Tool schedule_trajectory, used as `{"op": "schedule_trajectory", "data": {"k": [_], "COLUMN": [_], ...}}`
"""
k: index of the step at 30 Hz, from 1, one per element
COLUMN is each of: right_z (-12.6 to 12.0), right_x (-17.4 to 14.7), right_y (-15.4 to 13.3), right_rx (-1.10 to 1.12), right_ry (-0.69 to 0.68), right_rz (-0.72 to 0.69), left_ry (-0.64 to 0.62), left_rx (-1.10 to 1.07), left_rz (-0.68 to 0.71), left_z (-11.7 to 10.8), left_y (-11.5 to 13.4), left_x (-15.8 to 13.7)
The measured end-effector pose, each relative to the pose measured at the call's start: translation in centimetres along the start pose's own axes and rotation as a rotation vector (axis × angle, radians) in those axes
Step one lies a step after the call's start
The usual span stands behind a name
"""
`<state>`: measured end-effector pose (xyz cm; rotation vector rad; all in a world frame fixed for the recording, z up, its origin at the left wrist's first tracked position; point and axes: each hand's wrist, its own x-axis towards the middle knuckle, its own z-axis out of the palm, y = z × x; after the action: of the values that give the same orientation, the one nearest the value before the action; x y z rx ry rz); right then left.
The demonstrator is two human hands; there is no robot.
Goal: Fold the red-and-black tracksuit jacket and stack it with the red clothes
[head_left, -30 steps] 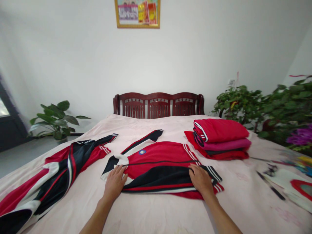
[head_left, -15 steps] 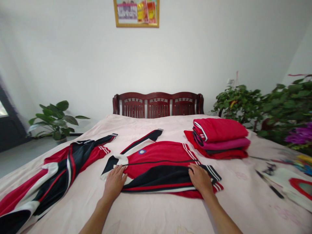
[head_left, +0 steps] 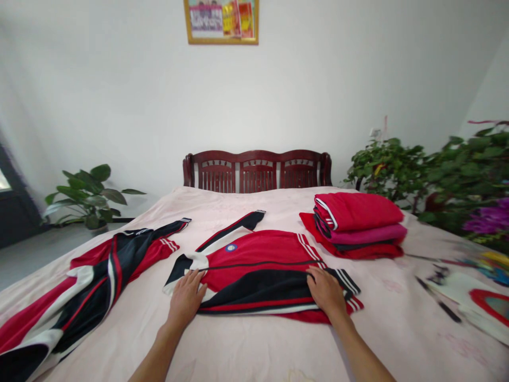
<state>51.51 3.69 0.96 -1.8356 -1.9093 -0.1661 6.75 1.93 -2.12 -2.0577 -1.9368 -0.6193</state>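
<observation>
Here I see the jacket (head_left: 258, 270) lying crosswise on the bed (head_left: 254, 345), long axis left to right; my left hand (head_left: 186, 298) presses flat on its left end, my right hand (head_left: 326, 291) flat on its right.

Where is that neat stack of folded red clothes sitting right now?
In the head view, the stack of folded clothes lies on the bed, up and to the right of the jacket under both hands, near the leafy plants.
</observation>
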Motion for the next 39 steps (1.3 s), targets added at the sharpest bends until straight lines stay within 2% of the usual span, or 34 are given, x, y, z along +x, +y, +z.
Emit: {"op": "schedule_trajectory", "data": {"k": [39], "right_z": [-0.08], "right_x": [-0.04], "right_y": [-0.09], "right_rx": [-0.008], "right_ry": [-0.007], "right_rz": [0.013], "left_ry": [-0.006], "left_rx": [-0.004], "left_rz": [0.0], "left_z": [0.07], "left_y": [-0.08], "left_x": [0.12]}}
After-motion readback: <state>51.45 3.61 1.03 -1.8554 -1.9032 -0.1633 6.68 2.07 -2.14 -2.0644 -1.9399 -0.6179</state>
